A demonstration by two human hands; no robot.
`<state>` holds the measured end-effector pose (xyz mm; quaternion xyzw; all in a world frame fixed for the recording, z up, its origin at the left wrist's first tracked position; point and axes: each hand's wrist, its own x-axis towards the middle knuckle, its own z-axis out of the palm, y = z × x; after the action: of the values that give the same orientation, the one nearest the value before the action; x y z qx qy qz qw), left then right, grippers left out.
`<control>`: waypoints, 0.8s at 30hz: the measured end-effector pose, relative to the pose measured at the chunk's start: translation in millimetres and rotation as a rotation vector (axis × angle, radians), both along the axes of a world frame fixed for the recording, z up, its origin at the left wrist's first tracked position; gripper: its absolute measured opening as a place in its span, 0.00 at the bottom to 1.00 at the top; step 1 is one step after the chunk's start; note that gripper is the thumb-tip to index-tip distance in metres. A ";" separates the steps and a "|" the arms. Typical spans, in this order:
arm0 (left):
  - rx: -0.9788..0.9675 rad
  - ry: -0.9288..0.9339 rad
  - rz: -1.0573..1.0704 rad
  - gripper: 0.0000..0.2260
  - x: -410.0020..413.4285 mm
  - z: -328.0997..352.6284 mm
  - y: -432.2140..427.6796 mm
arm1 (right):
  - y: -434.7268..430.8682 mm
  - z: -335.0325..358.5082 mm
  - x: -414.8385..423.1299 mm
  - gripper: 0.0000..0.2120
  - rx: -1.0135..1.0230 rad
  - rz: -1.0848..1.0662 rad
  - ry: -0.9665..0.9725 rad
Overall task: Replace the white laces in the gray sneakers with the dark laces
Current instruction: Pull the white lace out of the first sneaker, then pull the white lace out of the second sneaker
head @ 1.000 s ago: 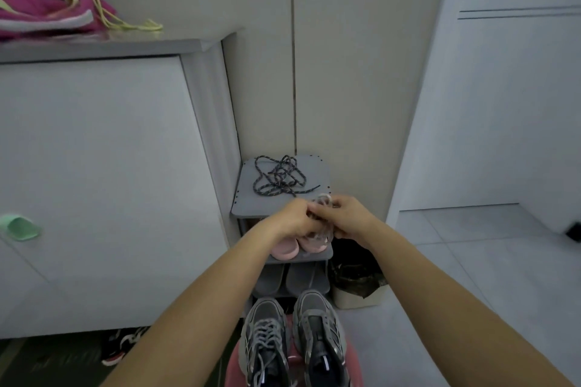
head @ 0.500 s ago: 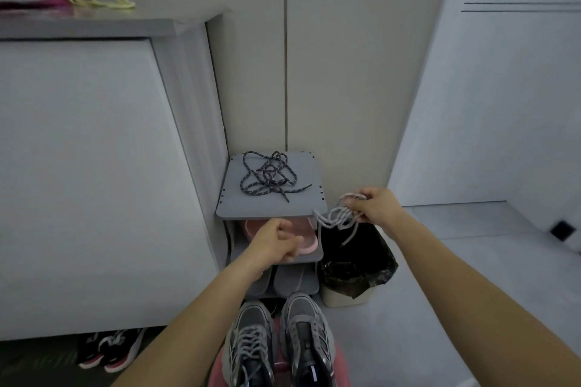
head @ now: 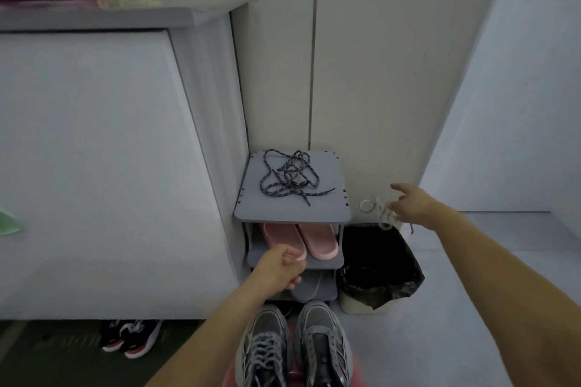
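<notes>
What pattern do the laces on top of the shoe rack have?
Dark laces, speckled with light flecks; head view.

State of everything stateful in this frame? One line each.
right hand: fingers straight, grip open
left hand: loosely curled, empty
trash bin: open, black liner
white lace: loose by the right fingertips, above the trash bin
dark laces: tangled on top of the shoe rack
left sneaker: white lace still in
right sneaker: unlaced
</notes>
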<state>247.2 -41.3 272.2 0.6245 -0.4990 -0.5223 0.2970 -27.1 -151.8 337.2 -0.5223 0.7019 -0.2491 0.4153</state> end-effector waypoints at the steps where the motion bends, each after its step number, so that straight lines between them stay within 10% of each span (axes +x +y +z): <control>1: 0.000 -0.006 0.004 0.08 2.6 -0.1 0.8 | 2.7 -3.4 0.1 0.28 0.031 -0.006 -0.051; 13: 0.019 -0.019 0.044 0.05 13.3 -7.0 21.1 | 62.8 -30.4 16.6 0.22 0.082 -0.004 -0.083; 24: 0.084 -0.312 -0.063 0.09 48.2 -63.8 80.7 | 166.3 -99.4 125.2 0.12 0.127 0.492 0.149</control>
<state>295.4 39.4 208.3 0.6939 -0.5363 -0.4482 0.1730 98.1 14.6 237.8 -0.6671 0.5967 -0.0570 0.4424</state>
